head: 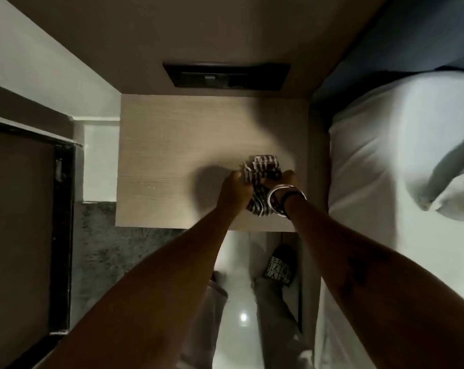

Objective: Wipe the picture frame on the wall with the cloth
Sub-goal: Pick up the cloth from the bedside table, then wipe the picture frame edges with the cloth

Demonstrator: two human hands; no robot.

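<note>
Under my fingers lies the bench [172,155]; on it, between both hands, the checked cloth [261,177] — left hand [235,190] and right hand [281,179] clench it, bunching. Frame unseen — next, I lift and turn wallward.

A bedroom: white-sheeted bed [385,182] beside a wooden nightstand [172,155], wall switch panel [227,75].

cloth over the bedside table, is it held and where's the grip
Yes. Both hands hold the checked cloth bunched above the bedside table: the left hand on its left side, the right hand on its right.
</note>
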